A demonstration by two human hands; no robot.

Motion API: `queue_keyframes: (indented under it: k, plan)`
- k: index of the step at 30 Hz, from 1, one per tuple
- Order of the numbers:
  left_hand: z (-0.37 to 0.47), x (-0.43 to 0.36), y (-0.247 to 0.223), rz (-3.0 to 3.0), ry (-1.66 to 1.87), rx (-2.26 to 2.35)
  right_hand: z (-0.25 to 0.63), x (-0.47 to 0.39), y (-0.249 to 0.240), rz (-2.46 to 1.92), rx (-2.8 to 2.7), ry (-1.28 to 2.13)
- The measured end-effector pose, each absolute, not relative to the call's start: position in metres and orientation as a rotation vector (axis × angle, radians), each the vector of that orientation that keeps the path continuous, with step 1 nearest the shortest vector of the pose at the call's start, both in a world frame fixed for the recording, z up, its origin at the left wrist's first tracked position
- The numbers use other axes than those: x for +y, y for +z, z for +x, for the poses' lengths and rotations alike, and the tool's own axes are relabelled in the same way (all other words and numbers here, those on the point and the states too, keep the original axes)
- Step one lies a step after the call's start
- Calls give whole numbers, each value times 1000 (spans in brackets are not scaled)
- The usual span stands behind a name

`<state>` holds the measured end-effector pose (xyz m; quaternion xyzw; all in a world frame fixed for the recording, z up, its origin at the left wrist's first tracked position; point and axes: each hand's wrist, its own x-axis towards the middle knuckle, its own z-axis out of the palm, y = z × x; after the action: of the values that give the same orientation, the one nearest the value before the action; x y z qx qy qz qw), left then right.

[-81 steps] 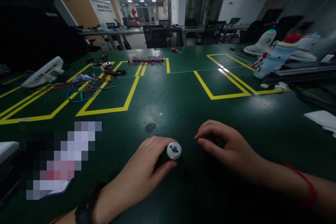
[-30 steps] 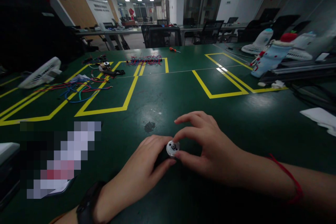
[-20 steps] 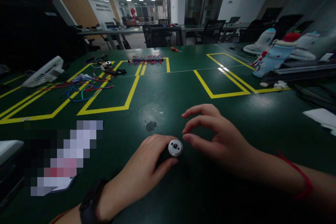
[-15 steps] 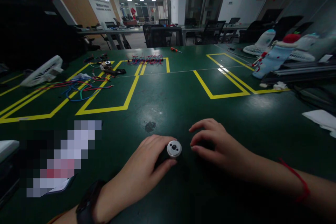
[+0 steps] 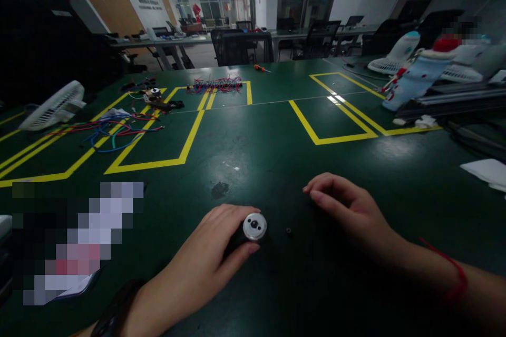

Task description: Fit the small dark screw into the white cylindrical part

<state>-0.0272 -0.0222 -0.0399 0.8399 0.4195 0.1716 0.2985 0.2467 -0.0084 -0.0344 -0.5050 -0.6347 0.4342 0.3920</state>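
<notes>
Just nearer the wearer than the dark stain on the tabletop, and right of it, stands a metal cylinder, its pale, holed face upward. The left hand has its grip wrapped around it, thumb and forefinger on opposite sides; the base is hidden. Farther right of the stain lies a small dark nut, apart from both hands. The right hand, well right of the stain, curls its fingers; whether thumb and forefinger meet, I cannot tell.

The cylinder looks stiff, fairly heavy and smooth; its side, below the rim, seems the surest hold. The nut looks hard, light and easily dropped, best taken by its edges.
</notes>
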Motion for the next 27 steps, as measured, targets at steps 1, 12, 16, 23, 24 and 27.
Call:
queue_keyframes:
  k: [1,12,16,23,24,27]
  plan:
    - [-28,-22,-40,2232,455,1111,248,-7,-36,-1312,-1485,1148]
    - [-28,-23,-41,2241,467,1107,247,-6,-35,-1366,-1559,1151]
    - [-26,-23,-42,2234,494,1114,241,-11,-30,-1201,-2258,761]
    - [-25,-20,-41,2229,531,1087,227,-13,-28,-1105,-2438,511]
    - [-25,-20,-40,2227,531,1081,225,-12,-25,-1081,-2395,539]
    - [-25,-19,-41,2225,545,1070,214,-9,-12,-997,-2318,582]
